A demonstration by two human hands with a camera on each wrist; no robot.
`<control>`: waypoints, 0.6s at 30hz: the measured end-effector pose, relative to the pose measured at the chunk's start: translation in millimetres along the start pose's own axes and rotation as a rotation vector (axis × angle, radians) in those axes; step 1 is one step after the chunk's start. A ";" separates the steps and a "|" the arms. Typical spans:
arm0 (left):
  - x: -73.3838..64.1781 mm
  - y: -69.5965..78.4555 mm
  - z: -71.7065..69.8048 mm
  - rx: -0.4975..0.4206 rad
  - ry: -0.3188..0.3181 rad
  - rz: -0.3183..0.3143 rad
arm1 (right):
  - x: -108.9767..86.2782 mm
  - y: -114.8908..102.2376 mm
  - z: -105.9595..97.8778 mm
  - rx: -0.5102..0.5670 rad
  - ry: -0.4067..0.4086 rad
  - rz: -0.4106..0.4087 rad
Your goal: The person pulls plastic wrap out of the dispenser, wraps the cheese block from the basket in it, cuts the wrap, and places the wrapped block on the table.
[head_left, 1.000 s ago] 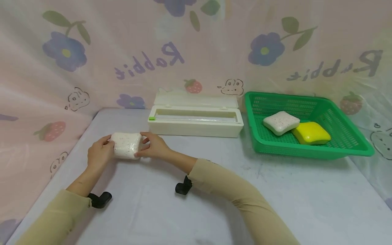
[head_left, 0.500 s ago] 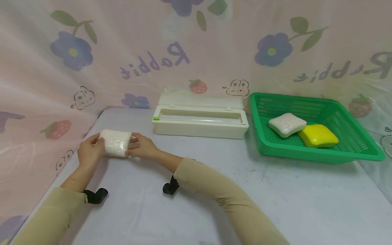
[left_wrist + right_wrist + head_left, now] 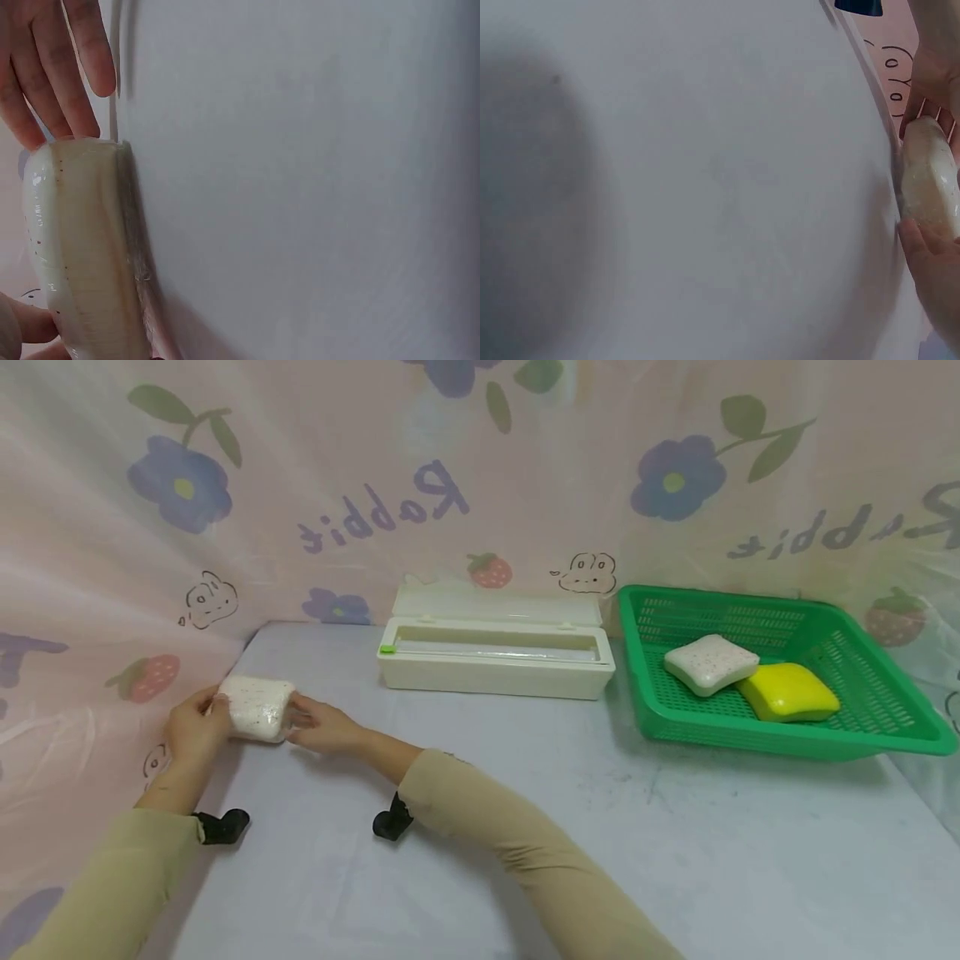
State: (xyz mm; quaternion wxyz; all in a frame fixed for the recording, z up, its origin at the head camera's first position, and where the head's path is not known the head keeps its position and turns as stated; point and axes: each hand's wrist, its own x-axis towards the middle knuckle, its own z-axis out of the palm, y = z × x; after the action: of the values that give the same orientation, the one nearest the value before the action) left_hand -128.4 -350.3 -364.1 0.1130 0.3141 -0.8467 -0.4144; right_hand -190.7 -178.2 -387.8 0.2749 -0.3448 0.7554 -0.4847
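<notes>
A white, speckled, pillow-shaped block (image 3: 256, 708) with a glossy clear wrap is held between both hands at the left of the table in the head view. My left hand (image 3: 197, 727) grips its left side, thumb on the near face. At its right side, my right hand (image 3: 326, 727) pinches the edge with thumb and fingers. The left wrist view shows the wrapped block (image 3: 90, 240) edge-on, film bunched along one side. Far right in the right wrist view, the block (image 3: 926, 176) sits between the two hands. Whether it touches the table cannot be told.
Behind stands a long white cling film box (image 3: 495, 677), lid raised, with film inside. A green basket (image 3: 750, 735) at right holds a similar speckled block (image 3: 708, 664) and a yellow block (image 3: 791, 692). A printed curtain (image 3: 480, 485) borders the table (image 3: 675, 860).
Both hands have carried the white block leftward, toward the table's left edge. The camera view has shifted slightly. Box and basket stay in place.
</notes>
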 end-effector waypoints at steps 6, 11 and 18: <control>4.0 -2.8 -2.8 0.064 -0.062 -0.017 | 0.8 -3.4 2.9 -0.062 -0.041 0.037; 6.1 -4.8 -4.1 0.097 -0.064 -0.035 | -3.9 -6.5 2.2 -0.122 -0.068 0.059; 1.6 1.7 1.6 0.119 0.065 0.050 | -14.7 -1.3 -9.2 -0.159 -0.002 0.099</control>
State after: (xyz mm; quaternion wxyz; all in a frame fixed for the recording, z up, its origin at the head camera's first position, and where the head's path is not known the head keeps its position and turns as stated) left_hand -131.2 -349.5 -364.0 0.1319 0.3122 -0.8733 -0.3499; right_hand -188.4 -162.1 -381.9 0.2710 -0.3281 0.8074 -0.4087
